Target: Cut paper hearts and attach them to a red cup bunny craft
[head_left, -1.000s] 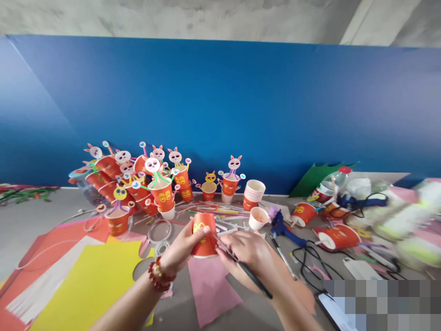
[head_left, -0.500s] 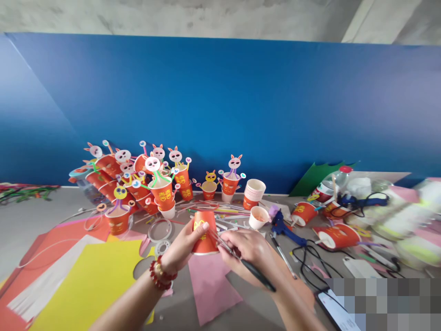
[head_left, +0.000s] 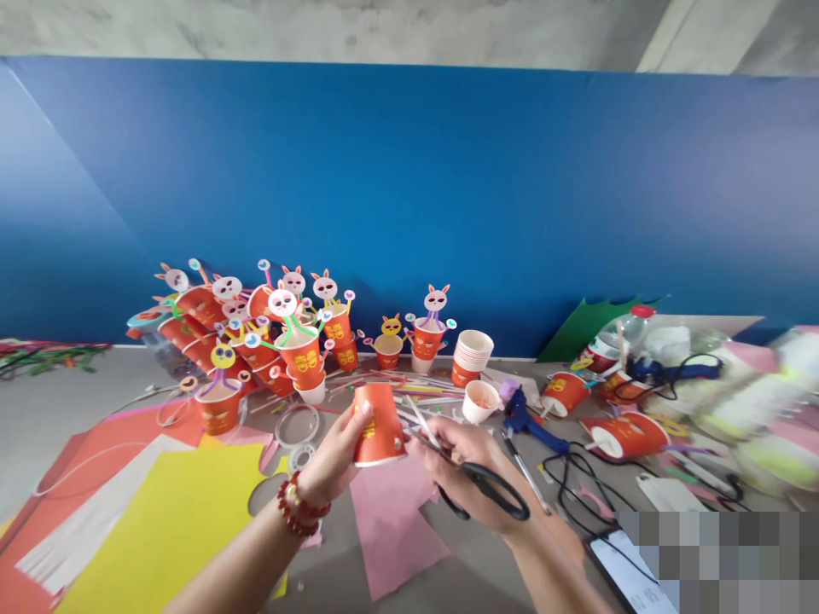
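My left hand, with a red bead bracelet on its wrist, grips an orange-red paper cup held upside down. Yellow print shows on the cup's side beneath my thumb. A pair of scissors with black handles is in my right hand. Its blades are parted and point toward the cup's right side, close to the wall. A small pale spot shows at that side; I cannot make out what it is. Below the cup lies a pink paper sheet.
Cups with paper rabbit figures crowd the left back. Stacked cups, a small white cup and a blue glue gun stand beyond my right hand. Yellow paper and tape rolls lie left; a phone lies right.
The scissors have shifted from across the cup's front to its right side, and their blades and handles have spread apart. The cup has turned and tilted slightly in my left hand.
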Demonstrator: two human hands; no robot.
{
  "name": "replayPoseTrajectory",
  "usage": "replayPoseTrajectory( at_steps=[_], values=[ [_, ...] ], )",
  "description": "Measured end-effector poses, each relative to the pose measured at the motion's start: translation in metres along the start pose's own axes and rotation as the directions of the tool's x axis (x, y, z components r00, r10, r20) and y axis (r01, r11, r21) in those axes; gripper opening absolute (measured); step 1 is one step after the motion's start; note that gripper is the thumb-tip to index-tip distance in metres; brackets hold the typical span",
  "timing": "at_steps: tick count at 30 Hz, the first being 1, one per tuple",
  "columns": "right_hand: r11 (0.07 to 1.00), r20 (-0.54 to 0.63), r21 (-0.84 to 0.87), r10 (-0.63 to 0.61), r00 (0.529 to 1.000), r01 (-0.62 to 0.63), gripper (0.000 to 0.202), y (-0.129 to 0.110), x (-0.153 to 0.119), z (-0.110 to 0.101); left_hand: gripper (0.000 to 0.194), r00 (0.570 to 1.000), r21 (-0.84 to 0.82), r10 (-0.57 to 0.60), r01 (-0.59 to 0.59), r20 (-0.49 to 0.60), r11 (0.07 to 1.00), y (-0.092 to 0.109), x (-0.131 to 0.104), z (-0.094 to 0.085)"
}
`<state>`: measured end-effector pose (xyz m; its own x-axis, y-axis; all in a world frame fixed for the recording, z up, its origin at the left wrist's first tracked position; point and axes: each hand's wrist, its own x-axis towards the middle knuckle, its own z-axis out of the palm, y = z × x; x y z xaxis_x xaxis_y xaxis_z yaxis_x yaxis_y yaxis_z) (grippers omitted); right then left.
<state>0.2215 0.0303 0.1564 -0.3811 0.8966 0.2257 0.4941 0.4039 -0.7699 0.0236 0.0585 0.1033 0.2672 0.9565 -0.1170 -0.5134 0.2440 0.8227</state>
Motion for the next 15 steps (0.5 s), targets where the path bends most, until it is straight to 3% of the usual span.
replayPoseTrajectory(
  at_steps=[4,15],
  values=[
    [0.978,0.027,0.202,0.047,0.999,-0.051,0.039,-0.0043,-0.0052,-0.0024,0.044,0.988,-0.084,0.146,-0.151,-0.058,0.985,0.0000,0.0018,-0.0047],
    [0.980,0.036,0.193,0.051,0.998,-0.057,0.043,-0.0041,-0.0076,0.0005,0.048,0.948,0.042,0.317,-0.315,-0.037,0.948,0.0011,-0.0023,-0.0013]
  ],
)
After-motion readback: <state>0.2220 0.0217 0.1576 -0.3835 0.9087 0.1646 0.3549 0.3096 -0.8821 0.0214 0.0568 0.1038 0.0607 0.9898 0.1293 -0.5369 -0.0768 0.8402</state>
